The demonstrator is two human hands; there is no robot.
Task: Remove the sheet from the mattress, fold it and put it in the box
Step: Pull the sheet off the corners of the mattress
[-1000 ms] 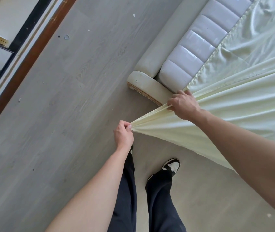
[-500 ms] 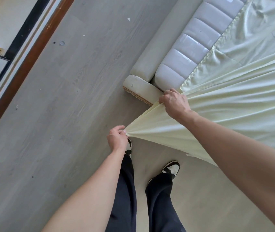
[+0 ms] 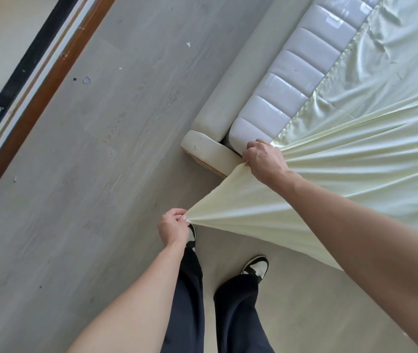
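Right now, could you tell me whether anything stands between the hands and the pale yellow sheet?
Nothing does. The left hand pinches the pale yellow fabric sheet at its corner and the right hand grips its edge beside the padded white mattress. No box is in view.

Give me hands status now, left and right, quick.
Left hand: closed, pinching the corner of the pale yellow sheet.
Right hand: closed, gripping the sheet's edge near the mattress corner.

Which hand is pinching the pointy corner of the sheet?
The left hand pinches the pale yellow sheet at its pointed corner. The right hand grips the edge farther up, by the mattress corner.
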